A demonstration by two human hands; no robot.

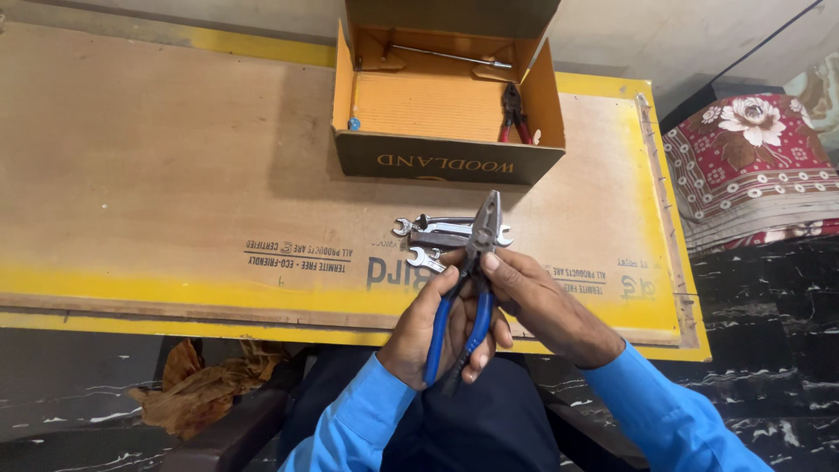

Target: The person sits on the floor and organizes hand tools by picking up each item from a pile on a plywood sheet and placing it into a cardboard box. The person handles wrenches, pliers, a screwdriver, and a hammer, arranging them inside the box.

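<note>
Both hands are gripping the pliers (476, 262): the left hand (428, 336) is wrapping the blue handles, the right hand (529, 293) is steadying the neck, nose raised above the spanners (441, 236) on the desk (175, 175).

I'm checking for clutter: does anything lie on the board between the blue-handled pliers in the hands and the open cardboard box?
Yes. A small heap of open-ended spanners lies on the board, directly under the tip of the pliers, between both hands and the box. Beyond the spanners, the strip of board up to the box's front wall is bare.
</note>
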